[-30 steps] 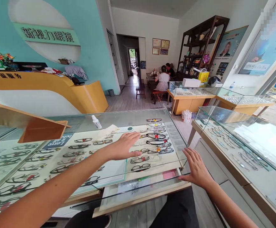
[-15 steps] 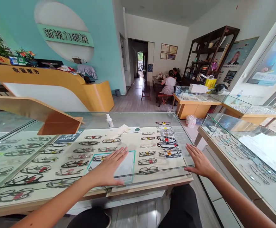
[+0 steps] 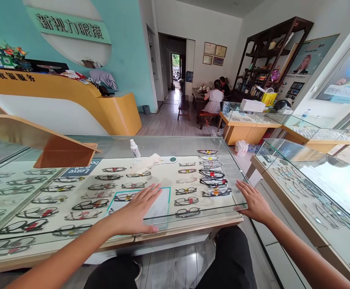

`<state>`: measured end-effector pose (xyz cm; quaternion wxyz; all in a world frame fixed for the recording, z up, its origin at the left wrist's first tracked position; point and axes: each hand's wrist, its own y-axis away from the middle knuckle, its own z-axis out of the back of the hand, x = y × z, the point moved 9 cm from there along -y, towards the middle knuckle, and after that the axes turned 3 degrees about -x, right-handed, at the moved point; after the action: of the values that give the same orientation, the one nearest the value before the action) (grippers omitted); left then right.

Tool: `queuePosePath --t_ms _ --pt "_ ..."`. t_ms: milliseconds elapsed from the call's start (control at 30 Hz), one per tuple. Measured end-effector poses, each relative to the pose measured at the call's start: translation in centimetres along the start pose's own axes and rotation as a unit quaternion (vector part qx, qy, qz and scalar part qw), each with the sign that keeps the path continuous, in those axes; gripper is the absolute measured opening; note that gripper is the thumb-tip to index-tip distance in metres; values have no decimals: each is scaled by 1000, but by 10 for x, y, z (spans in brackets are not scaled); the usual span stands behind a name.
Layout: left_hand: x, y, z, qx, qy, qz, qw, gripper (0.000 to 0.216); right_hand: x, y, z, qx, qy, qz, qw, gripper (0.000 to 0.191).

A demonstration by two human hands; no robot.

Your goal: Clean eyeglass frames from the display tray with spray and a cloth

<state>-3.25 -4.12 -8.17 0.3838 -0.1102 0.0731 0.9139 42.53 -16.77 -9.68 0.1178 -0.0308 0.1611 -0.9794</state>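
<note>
I sit at a glass display case [image 3: 193,142] filled with rows of eyeglass frames [image 3: 211,174] on a pale tray. My left hand [image 3: 137,210] lies flat and open on the glass top near its front edge, over a teal-bordered sheet [image 3: 159,206]. At the case's front right corner my right hand [image 3: 253,202] rests open, fingers spread, on the glass. Neither hand holds anything. A small white spray bottle [image 3: 134,148] and a cloth [image 3: 144,163] lie on the glass further back.
A second glass case [image 3: 307,176] of eyewear runs along the right. A wooden stand [image 3: 51,150] sits on the glass at left. An orange counter [image 3: 72,100] curves behind. Two people sit at a table [image 3: 215,98] at the back, near a dark shelf unit [image 3: 268,60].
The drawer tray that stuck out from the case a second ago is now pushed in flush. My left hand drew back to the front edge; my right hand moved up onto the corner.
</note>
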Motion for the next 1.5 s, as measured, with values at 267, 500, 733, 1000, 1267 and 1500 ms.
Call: queuePosePath --t_ms 267,500,733,1000,1267,1500 --pt "-64 -122 70 -86 70 -26 993 45 -3 -5 3 43 -32 -18 998 119" --pt "-98 -200 61 -235 142 -62 959 25 -4 -4 5 73 -80 -24 994 124" --pt "-55 -204 43 -223 182 -12 958 21 -37 -73 37 72 -334 -143 929 55" --pt "-72 -200 34 -165 227 -79 957 19 -66 -205 20 34 -528 -207 823 53" --pt "-62 -207 16 -145 262 5 954 19 -94 -199 -33 11 -558 -257 789 53" --pt "-64 -214 8 -134 345 35 928 15 -92 -213 -58 -12 -564 -270 780 46"
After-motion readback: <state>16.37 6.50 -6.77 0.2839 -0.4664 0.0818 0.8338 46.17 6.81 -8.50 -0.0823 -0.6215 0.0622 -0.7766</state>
